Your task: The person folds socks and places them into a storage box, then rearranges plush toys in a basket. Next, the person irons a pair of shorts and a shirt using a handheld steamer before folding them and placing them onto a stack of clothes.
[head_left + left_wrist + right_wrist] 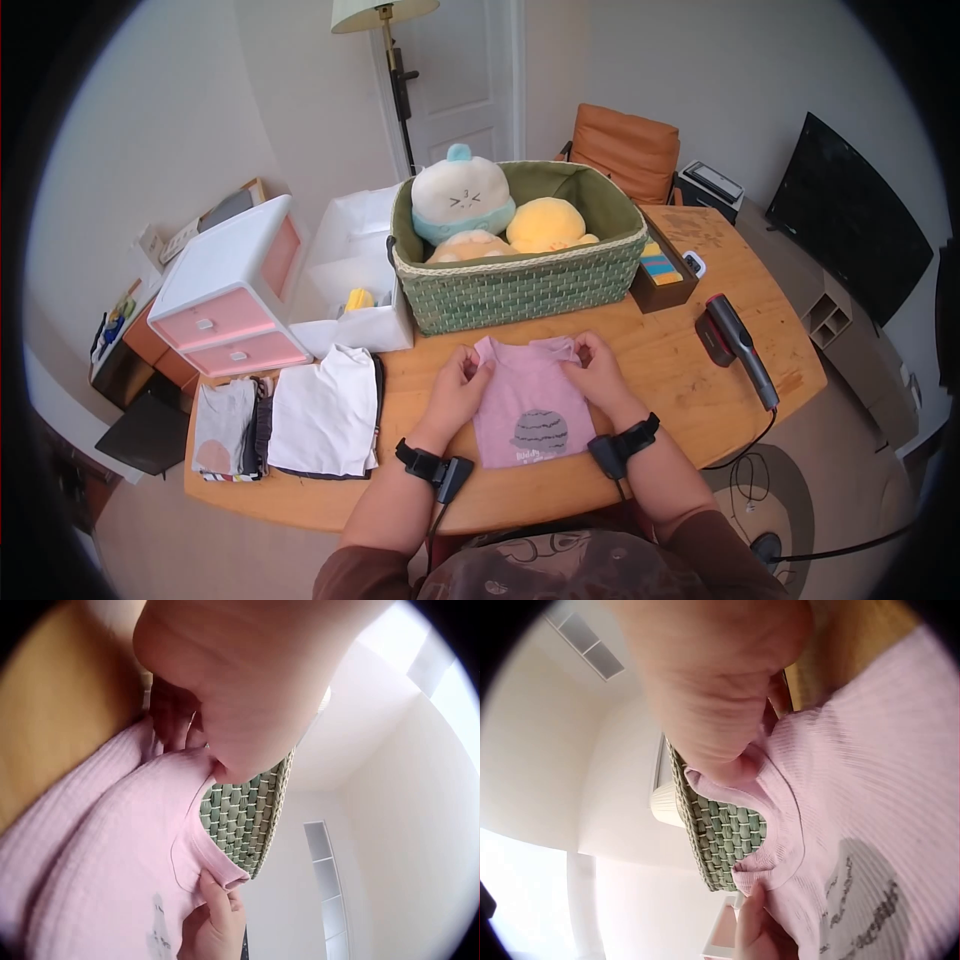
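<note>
We see a small pink shirt [528, 405] lying flat on the wooden table [690, 380], close to the near edge at 6 o'clock. Our left hand [458, 385] pinches its shoulder at 10 o'clock of the garment, and our right hand [598, 372] pinches the opposite shoulder at 2 o'clock, fingers curled on the cloth. Only the head view shows the grey print on the shirt's lower front and the layout around it. The wrist views add what it cannot: the ribbed knit, the neckline raised off the table, and the green woven basket [244, 814] just behind it. That basket stands at 12 o'clock, near the collar. Folded clothes [325, 410] lie at 9 o'clock, a handheld steamer [735, 345] at 3 o'clock, with bare wood between.
</note>
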Motion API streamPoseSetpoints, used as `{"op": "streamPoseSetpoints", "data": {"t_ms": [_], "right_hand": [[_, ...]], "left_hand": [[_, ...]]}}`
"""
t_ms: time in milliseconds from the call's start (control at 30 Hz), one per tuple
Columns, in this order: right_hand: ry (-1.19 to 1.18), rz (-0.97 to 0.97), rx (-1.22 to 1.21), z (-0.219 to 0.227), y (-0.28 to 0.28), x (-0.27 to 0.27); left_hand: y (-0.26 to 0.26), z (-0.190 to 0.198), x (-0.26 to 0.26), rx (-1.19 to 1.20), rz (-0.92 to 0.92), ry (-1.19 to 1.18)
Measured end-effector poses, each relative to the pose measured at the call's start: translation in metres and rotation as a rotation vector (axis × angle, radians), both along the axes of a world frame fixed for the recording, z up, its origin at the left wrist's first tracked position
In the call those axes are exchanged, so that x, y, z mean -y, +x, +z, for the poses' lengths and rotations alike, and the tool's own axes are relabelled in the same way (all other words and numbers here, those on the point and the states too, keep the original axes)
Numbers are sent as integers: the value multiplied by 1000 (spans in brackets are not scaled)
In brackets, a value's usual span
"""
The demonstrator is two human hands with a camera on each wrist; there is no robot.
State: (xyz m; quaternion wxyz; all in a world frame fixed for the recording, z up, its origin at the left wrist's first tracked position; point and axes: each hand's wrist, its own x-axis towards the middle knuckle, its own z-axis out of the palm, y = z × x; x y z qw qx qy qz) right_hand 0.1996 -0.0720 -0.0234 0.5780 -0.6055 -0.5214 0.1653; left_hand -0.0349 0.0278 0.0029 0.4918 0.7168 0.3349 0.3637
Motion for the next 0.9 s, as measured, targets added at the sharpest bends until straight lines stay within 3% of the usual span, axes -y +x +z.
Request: {"op": "streamPoseSetpoints", "data": {"t_ms": [33,133,167,267,333,433,567,700,800,867,900], "right_hand": [[-1,149,-367,0,0,-1],[1,308,-562,6,4,0],[2,306,-562,10,4,2],[-85,352,-673,23,2,6],[-181,270,-683,29,1,7],[-169,302,-730,27,2,7],[-139,279,-744,19,2,3],[-87,222,-598,12,-5,2],[-21,172,-463,1,-5,-1],[-2,122,-365,6,-7,1],[-73,39,-140,10,-7,4]], "left_hand": [[1,-3,-2,94,-51,-97],[4,-9,-4,295,-127,-311],[5,-9,-3,403,-153,-427],[5,-1,-2,403,-122,-536],[1,-7,-9,374,-136,-542],[0,-11,-12,341,-148,-537],[-1,-7,-10,303,-119,-515],[-2,-2,-9,286,-98,-521],[-6,-8,-12,196,-75,-393],[-11,-8,-15,-62,-31,-51],[-11,-8,-16,-59,-42,-44]]}}
